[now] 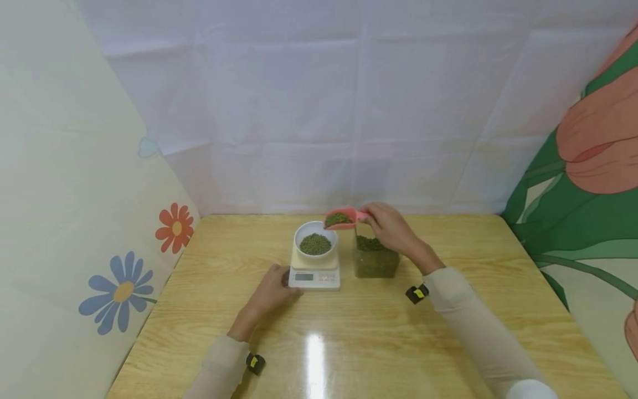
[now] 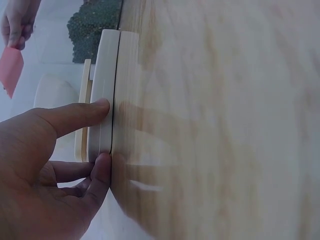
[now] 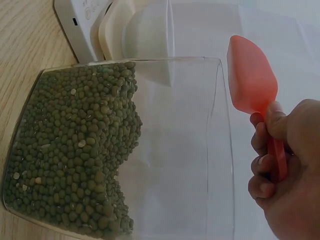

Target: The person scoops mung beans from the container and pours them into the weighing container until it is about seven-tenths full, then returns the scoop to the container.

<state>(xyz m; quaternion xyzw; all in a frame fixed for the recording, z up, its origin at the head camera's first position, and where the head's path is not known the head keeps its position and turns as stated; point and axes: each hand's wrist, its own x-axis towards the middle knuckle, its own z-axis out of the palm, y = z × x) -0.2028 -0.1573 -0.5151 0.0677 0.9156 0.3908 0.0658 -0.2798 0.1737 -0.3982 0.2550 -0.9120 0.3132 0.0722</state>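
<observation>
So, biggest thing first: my light wood-grain bench (image 1: 478, 255). Near its back edge, a touch right of that edge's middle, stands a clear, straight-sided, open-topped container (image 1: 376, 265) part full of small green beans (image 3: 75, 150). Just beside it, not touching, and closer to the back left corner than the back right one, is a flat white kitchen scale (image 1: 315, 277). Having those two as neighbours probably makes for a short carry with less to drop on the way.

My left grip (image 1: 273, 289) is partly closed on the scale's front left corner, thumb along the front, fingers at the side. Light hold, I'd say just to stop it sliding, and it leaves the display uncovered.

On the scale's cream top sits a round white bowl (image 1: 310, 227), a mound of the same beans in the bottom. Seems sensible to have it sat right on the platform.

Smallest tool: a pink plastic scoop (image 3: 252, 75), loaded with beans, its lip at the bowl's right rim. My right grip (image 1: 391, 227) is closed snugly round the handle, thumb up near the scoop's body, I reckon for control over the tilt.
</observation>
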